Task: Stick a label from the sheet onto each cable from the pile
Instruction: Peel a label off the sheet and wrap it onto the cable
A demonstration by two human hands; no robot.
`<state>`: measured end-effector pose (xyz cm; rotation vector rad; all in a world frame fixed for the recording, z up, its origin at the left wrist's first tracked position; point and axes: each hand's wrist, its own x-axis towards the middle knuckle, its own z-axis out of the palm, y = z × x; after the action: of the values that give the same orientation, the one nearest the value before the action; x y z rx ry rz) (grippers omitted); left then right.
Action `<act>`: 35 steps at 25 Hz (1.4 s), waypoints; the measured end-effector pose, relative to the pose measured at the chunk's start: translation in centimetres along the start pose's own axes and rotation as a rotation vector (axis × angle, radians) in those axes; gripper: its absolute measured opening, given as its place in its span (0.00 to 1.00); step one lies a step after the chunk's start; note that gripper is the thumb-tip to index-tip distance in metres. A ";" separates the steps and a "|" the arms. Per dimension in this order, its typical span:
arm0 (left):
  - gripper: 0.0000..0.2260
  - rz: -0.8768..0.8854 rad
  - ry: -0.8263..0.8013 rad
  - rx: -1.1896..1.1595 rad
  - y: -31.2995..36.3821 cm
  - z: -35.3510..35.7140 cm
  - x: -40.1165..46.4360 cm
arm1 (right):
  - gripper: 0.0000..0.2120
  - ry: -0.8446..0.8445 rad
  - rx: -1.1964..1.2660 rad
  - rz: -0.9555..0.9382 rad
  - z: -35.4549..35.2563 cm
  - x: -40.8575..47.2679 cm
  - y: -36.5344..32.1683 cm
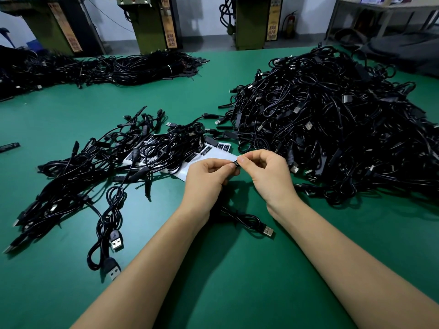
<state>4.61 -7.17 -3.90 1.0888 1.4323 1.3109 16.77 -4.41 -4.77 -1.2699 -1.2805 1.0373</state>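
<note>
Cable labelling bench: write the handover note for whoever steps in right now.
Left hand and right hand: both pinch one small black label on the cable that trails down to the green table.
Label sheet: behind the hands, partly under cables.
Done: the smaller heap on the left appears to be the labelled ones.
Left: finish this label, then work through the big pile on the right.
</note>
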 end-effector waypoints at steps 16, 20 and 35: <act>0.03 -0.002 0.024 -0.005 0.0 0.2 0.1 | 0.04 -0.005 -0.005 -0.018 -0.1 -0.2 -0.1; 0.04 0.010 0.021 -0.014 0.0 0.3 -0.1 | 0.04 0.010 -0.023 -0.008 -0.1 -0.2 -0.1; 0.05 0.005 0.016 0.025 0.1 0.3 -0.2 | 0.05 0.059 -0.209 -0.089 0.3 -0.2 0.4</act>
<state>4.99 -7.31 -3.77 1.1011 1.4625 1.3105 16.49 -4.58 -5.19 -1.3768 -1.4146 0.8136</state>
